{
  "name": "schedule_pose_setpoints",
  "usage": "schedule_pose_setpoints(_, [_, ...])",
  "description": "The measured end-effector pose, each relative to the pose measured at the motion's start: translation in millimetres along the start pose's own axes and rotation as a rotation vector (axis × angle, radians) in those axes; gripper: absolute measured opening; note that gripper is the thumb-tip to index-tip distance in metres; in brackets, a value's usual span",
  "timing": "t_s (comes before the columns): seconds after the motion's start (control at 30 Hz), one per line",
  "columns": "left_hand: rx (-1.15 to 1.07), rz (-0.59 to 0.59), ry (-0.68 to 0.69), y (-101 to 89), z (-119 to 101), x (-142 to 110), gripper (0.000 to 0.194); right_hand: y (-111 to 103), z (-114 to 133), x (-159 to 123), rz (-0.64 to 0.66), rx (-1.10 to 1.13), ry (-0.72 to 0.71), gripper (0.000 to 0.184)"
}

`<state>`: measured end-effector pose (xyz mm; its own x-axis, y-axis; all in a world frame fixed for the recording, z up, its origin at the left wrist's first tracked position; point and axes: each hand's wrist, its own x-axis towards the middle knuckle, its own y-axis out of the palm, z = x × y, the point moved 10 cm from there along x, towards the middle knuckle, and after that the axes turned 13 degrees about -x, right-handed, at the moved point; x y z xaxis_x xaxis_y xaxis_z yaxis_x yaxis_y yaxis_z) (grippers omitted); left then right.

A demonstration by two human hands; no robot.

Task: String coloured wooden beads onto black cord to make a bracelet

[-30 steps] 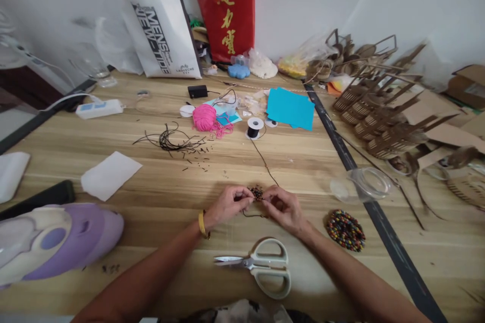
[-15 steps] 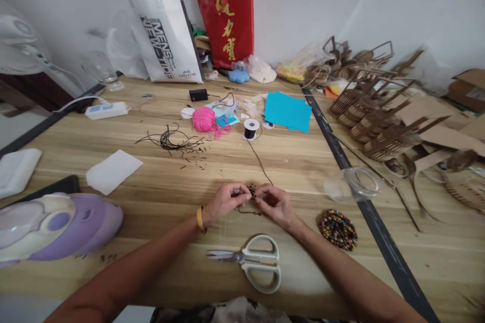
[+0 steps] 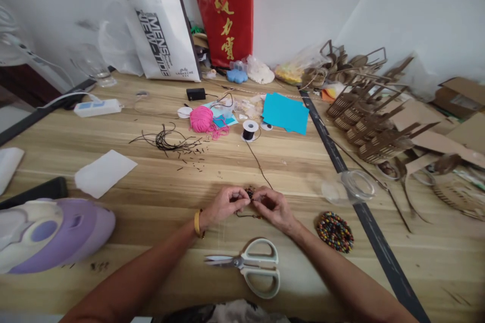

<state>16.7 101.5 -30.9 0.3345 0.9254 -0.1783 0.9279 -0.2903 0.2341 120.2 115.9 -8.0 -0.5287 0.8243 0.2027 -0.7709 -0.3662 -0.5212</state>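
Observation:
My left hand (image 3: pixel 227 203) and my right hand (image 3: pixel 276 208) meet in a pinch at the middle of the wooden table. Between the fingertips is a small bunch of dark beads (image 3: pixel 250 192), partly hidden by the fingers. A black cord (image 3: pixel 260 165) runs from a white spool (image 3: pixel 249 131) down to my right hand. Below the fingers, a short cord end (image 3: pixel 245 215) loops out. Just under my hands lie scissors (image 3: pixel 246 265) with pale handles, blades pointing left. To the right of my right forearm sits a coil of multicoloured beads (image 3: pixel 335 232).
Cut black cords (image 3: pixel 164 140) with small snippets lie at the left, near a pink yarn ball (image 3: pixel 201 119). Blue sheets (image 3: pixel 286 113) are at the back. Small brown baskets (image 3: pixel 379 136) stand on the right, and a purple-white device (image 3: pixel 56 234) on the left. A clear container (image 3: pixel 352 186) lies right.
The camera view shifts slightly. Both hands stay together, pinching at the bead bunch, with only small finger movements. Scissors and bead coil keep their places on the table.

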Motion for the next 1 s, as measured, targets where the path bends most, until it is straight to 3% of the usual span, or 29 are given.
schedule_pose_setpoints(1.0, [0.045, 0.001, 0.002, -3.6, 3.3, -0.5, 0.021, 5.1, -1.6, -0.2, 0.057, 0.015, 0.023, 0.020])
